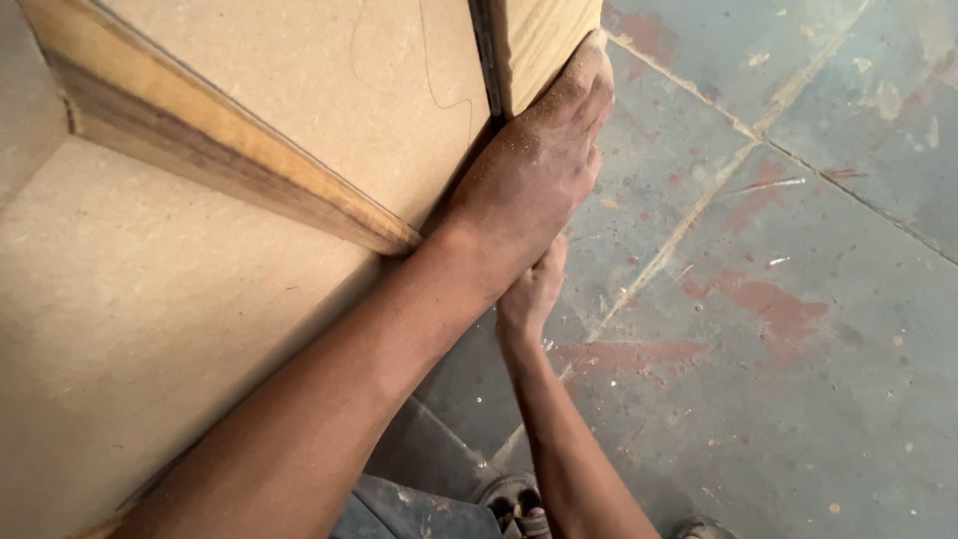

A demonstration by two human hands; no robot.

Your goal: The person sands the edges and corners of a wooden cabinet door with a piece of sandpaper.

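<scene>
Nearest to me, at six o'clock, my sandal (517, 507) showed on the floor, with a second one (699, 527) peeping in at five o'clock. Between them my right forearm rose toward the middle. My right hand (531, 291) sat just below centre, tucked under my left wrist, its fingers bent up beneath the lower edge of the fibreboard panel (190, 299). I could not tell how wide it was, since my other arm hid most of it.

My left arm came in from seven o'clock and crossed the panel on a slant. My left hand (534, 165) lay a little above centre, toward twelve o'clock, dusted with fine sawdust. It was spread flat, fingers together, pressed on the pale wooden piece (544, 35) at twelve o'clock and curled slightly round its edge, not clutching anything.

The panel filled everything from nine o'clock round to eleven. A wooden batten (220, 150) ran across it from ten o'clock down to the centre, its tip ending just beside my left wrist. A thin dark seam (486, 55) parted the panel from the pale piece.

Farthest out, from one to four o'clock, lay the grey tiled floor (798, 299), blotched with red stains and pale specks.
</scene>
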